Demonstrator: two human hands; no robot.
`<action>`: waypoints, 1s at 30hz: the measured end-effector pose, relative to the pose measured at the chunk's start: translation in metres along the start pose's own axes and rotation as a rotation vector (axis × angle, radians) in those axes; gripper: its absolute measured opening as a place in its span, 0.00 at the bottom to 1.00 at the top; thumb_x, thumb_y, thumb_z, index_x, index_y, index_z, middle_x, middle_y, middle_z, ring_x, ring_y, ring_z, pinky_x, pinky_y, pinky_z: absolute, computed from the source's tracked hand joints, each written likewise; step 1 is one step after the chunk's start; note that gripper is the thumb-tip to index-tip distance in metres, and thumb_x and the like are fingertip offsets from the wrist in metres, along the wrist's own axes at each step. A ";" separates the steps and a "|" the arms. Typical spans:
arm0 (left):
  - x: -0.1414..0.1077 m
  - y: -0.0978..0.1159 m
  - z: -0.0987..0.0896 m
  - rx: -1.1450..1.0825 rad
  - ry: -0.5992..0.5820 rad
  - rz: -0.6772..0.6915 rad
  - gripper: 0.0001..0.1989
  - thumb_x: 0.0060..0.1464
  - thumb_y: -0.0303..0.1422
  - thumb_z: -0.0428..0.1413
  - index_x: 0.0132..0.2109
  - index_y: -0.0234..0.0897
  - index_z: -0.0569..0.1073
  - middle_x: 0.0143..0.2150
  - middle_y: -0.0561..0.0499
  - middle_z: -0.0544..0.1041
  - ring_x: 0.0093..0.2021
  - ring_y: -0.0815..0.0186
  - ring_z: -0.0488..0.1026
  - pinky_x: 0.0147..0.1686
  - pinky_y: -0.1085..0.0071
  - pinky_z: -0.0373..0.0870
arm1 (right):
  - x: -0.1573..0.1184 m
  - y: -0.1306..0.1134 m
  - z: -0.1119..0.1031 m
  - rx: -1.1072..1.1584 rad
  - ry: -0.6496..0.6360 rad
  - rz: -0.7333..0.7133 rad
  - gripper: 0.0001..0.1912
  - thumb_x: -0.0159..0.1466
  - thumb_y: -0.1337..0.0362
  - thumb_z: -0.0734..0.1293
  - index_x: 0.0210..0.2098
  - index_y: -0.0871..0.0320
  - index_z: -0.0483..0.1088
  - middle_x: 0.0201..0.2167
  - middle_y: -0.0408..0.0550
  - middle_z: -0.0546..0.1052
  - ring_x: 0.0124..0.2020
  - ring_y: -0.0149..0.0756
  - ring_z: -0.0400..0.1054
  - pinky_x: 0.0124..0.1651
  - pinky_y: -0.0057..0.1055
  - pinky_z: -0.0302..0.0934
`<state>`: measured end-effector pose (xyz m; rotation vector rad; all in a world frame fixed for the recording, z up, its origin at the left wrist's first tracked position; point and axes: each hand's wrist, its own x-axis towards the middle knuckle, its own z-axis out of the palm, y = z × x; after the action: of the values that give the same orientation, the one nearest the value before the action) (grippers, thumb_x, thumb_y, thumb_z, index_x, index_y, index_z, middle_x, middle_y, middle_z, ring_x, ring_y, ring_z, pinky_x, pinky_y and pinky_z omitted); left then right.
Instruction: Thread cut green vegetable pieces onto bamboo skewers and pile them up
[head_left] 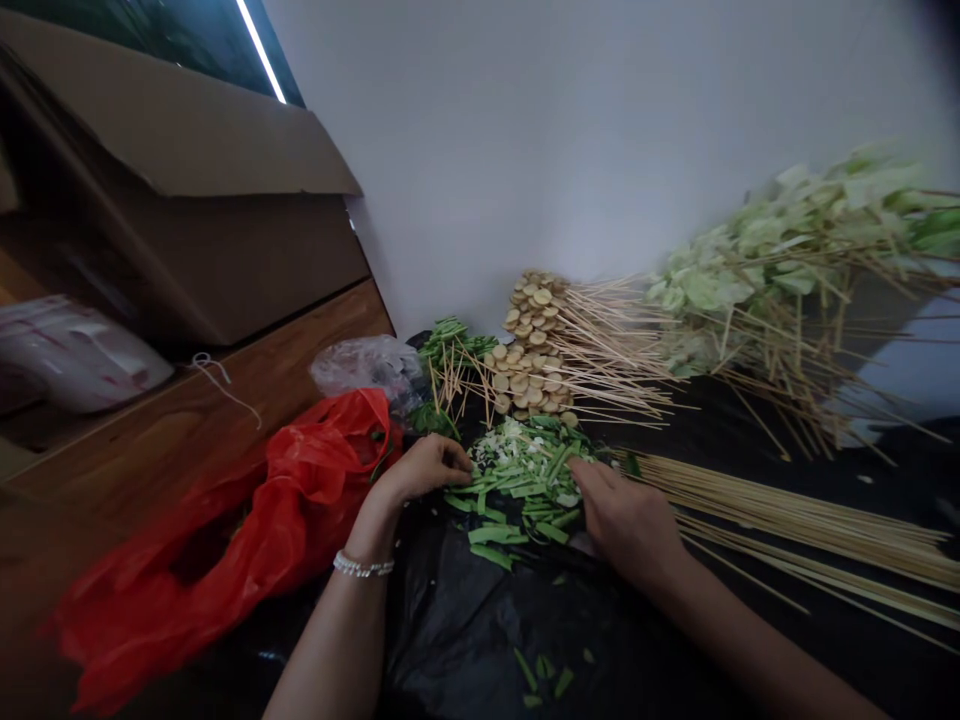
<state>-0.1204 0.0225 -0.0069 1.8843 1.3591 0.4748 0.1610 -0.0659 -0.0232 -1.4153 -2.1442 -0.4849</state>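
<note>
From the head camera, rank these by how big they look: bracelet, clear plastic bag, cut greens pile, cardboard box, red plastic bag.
Largest to smallest:
1. Cardboard box, cut off by the frame
2. Red plastic bag
3. Cut greens pile
4. Clear plastic bag
5. Bracelet

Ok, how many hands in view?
2: left hand at the left edge of the cut greens, right hand at their right edge. No others show.

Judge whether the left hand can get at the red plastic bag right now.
Probably yes: the red plastic bag lies just beside the left wrist, nothing visible covers it, and the left hand would only need to leave the cut greens.
</note>
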 end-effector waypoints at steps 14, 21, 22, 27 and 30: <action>0.000 0.042 0.028 -0.745 0.116 -0.014 0.13 0.44 0.35 0.66 0.39 0.35 0.80 0.36 0.47 0.81 0.32 0.70 0.73 0.33 0.77 0.68 | 0.001 -0.003 -0.004 0.038 0.007 -0.001 0.16 0.62 0.72 0.57 0.46 0.57 0.71 0.28 0.43 0.75 0.24 0.29 0.66 0.26 0.29 0.48; 0.006 0.043 0.045 -1.317 0.014 -0.157 0.13 0.47 0.27 0.65 0.42 0.30 0.78 0.34 0.48 0.79 0.32 0.71 0.75 0.31 0.78 0.72 | 0.002 -0.004 -0.007 0.047 -0.002 -0.018 0.17 0.62 0.73 0.57 0.46 0.58 0.71 0.28 0.43 0.75 0.24 0.30 0.66 0.26 0.30 0.47; 0.007 0.042 0.044 -1.339 0.010 -0.162 0.12 0.48 0.27 0.64 0.42 0.30 0.78 0.33 0.48 0.79 0.32 0.71 0.75 0.31 0.78 0.72 | 0.002 -0.004 -0.007 0.044 -0.004 -0.021 0.17 0.62 0.73 0.57 0.46 0.58 0.71 0.28 0.43 0.75 0.23 0.30 0.66 0.26 0.30 0.47; 0.007 0.041 0.044 -1.373 0.006 -0.162 0.09 0.49 0.25 0.63 0.40 0.29 0.78 0.30 0.49 0.77 0.30 0.72 0.74 0.32 0.78 0.73 | 0.002 -0.004 -0.007 0.036 -0.001 -0.023 0.18 0.62 0.74 0.56 0.46 0.58 0.72 0.27 0.43 0.74 0.22 0.29 0.65 0.26 0.30 0.46; 0.007 0.043 0.044 -1.360 0.023 -0.163 0.08 0.48 0.25 0.63 0.39 0.29 0.78 0.30 0.49 0.77 0.29 0.72 0.74 0.31 0.78 0.73 | 0.002 -0.005 -0.006 0.028 -0.008 -0.015 0.18 0.61 0.74 0.57 0.46 0.57 0.71 0.27 0.43 0.75 0.22 0.29 0.65 0.25 0.30 0.45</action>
<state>-0.0604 0.0065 -0.0041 0.6360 0.7702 0.9939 0.1574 -0.0699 -0.0172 -1.3897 -2.1612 -0.4536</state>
